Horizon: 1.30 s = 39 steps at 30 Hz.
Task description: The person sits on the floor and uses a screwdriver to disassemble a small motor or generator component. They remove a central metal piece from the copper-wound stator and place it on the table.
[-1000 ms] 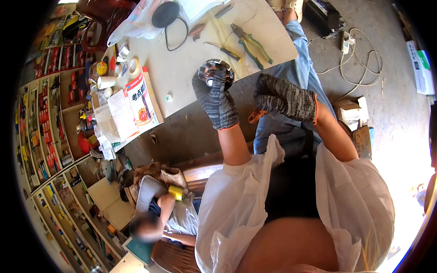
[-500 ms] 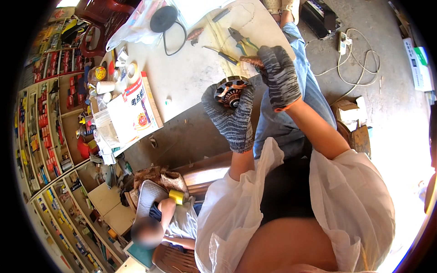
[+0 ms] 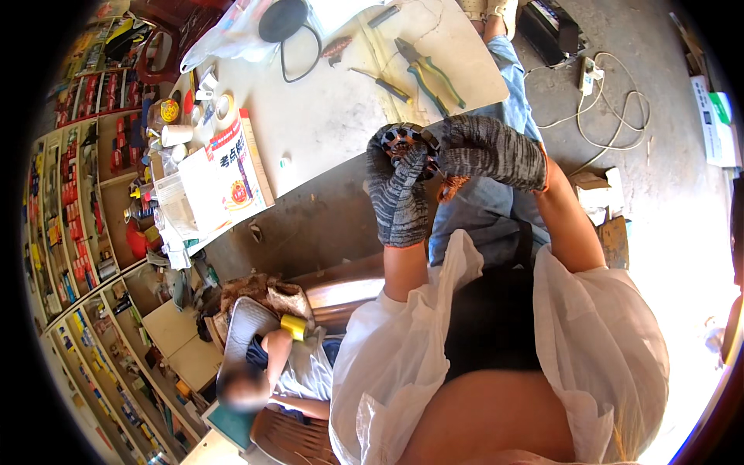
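Observation:
My left hand [image 3: 397, 190], in a grey knitted glove, is wrapped round a motor stator [image 3: 403, 136] with copper windings and dark metal parts. My right hand [image 3: 488, 153], gloved the same way, is closed and meets the stator's right side. A bundle of copper-coloured wire [image 3: 452, 187] shows beneath its fingers; the glove hides part of it. Both hands are just off the table's near edge, above my lap. On the table beyond them lie pliers [image 3: 428, 74] with green and yellow handles, spread apart, and a screwdriver [image 3: 385, 85] with a yellow-and-black handle.
The pale table [image 3: 333, 147] bears a book [image 3: 236, 174], tape rolls, cups and a round black pad [image 3: 283, 21] with a loop. Shelves [image 3: 77, 209] of goods line the left. Another person [image 3: 298, 380] sits at lower left. A white cable [image 3: 620, 116] lies on the floor.
My right hand has come down from above the table's edge to the stator, with the wire bundle now below its fingers. The pliers and screwdriver are more fully in view.

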### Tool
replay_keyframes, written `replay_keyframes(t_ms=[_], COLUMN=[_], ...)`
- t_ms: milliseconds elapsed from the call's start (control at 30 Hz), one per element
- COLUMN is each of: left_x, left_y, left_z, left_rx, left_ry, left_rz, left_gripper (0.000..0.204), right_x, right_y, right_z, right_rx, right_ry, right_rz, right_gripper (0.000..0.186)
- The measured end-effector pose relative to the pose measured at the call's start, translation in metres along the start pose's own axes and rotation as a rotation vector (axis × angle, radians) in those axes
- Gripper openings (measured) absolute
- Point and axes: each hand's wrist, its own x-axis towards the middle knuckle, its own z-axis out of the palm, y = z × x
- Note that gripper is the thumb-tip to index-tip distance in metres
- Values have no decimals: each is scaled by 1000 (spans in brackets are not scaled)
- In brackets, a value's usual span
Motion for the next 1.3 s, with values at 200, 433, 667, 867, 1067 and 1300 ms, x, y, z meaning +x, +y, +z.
replay_keyframes(t_ms=[200,433,667,867,1067,1300], left_x=[3,4,6,1,3,1], left_y=[-14,-17,-13,-7,-6,-14], left_z=[1,12,0,1,4,0], left_rx=[256,274,115,16,110,286], left_ry=[87,153,154,121,64,35], left_rz=[325,409,219,105,211,421], left_gripper=[53,52,43,41,46,53], right_x=[7,10,8,7,4,5], right_y=[-50,-47,-54,-43,-39,-65], right_z=[7,28,24,15,7,0], right_rx=[-699,-919,-765,-651,-583,-518], right_ry=[190,505,542,537,526,350], right_rz=[184,162,189,210,153,275], right_gripper=[22,26,21,31,19,21])
